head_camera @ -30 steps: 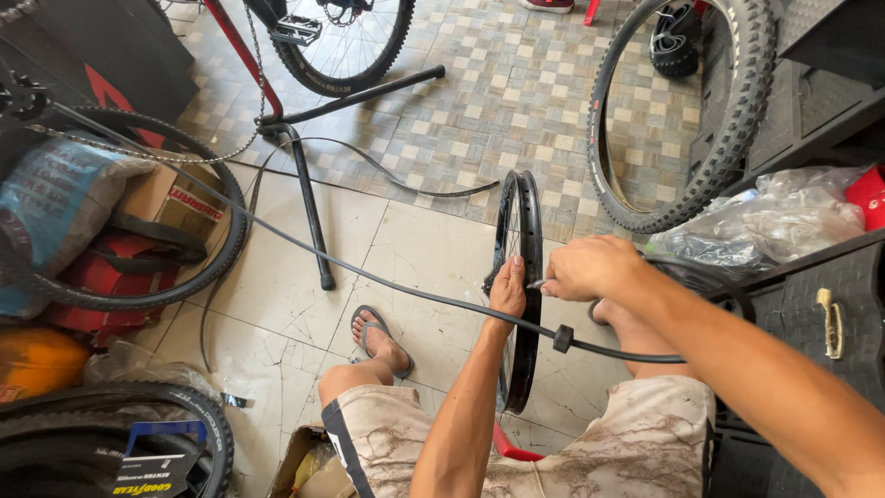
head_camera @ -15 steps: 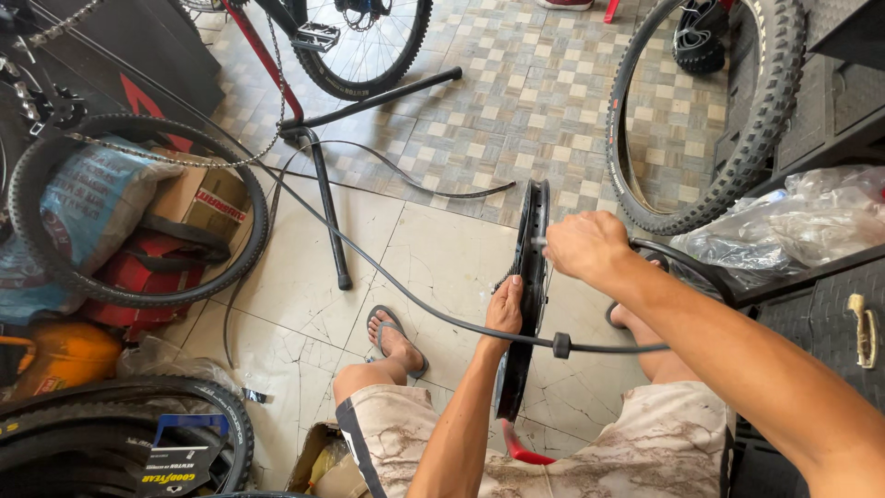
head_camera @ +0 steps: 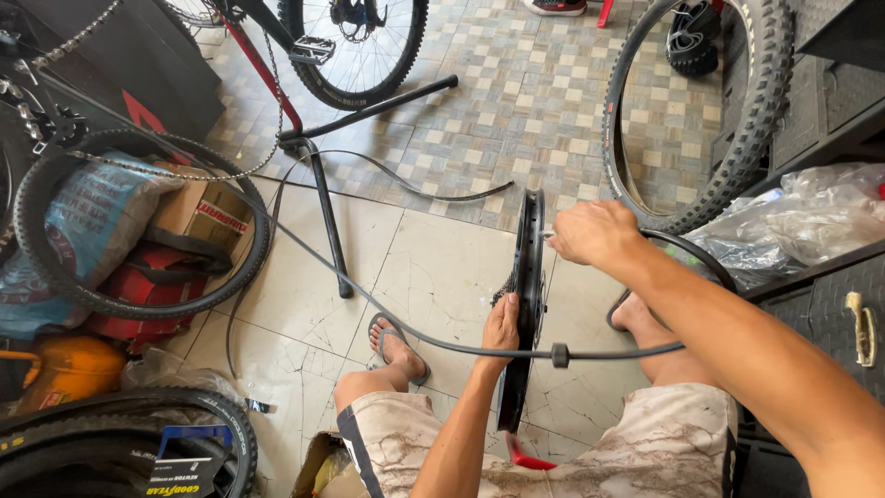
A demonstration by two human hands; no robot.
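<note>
I see a knobby tyre [head_camera: 737, 120] leaning upright at the floor's far right edge, clear plastic bags [head_camera: 793, 226] just beside it. A black repair stand [head_camera: 323, 175] stands mid-floor under a bicycle wheel [head_camera: 355, 46]. Along the left edge: another tyre [head_camera: 138, 226] around a red bag [head_camera: 138, 286] and cardboard box [head_camera: 198, 212].
</note>
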